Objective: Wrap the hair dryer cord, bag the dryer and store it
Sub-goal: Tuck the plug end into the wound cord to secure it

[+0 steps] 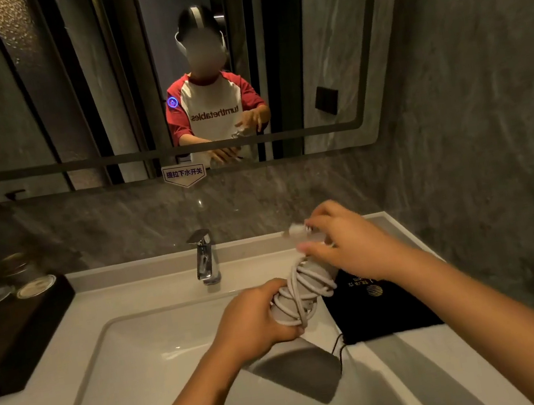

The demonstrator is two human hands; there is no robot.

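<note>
A grey hair dryer [296, 364] hangs over the white sink, its barrel pointing down toward me. My left hand [255, 318] grips its handle. The white cord [301, 289] lies in several loops around the handle. My right hand [344, 242] is above the handle's far end, fingers closed on the cord's white plug [297, 229], which is blurred. A black drawstring bag [377, 303] with a gold logo lies flat on the counter just right of the dryer, under my right forearm.
A chrome faucet [205, 256] stands behind the sink basin [142, 352]. At the left a dark wooden tray [11, 330] holds jars and small dishes. A mirror [103, 88] covers the wall ahead; a marble wall closes the right side.
</note>
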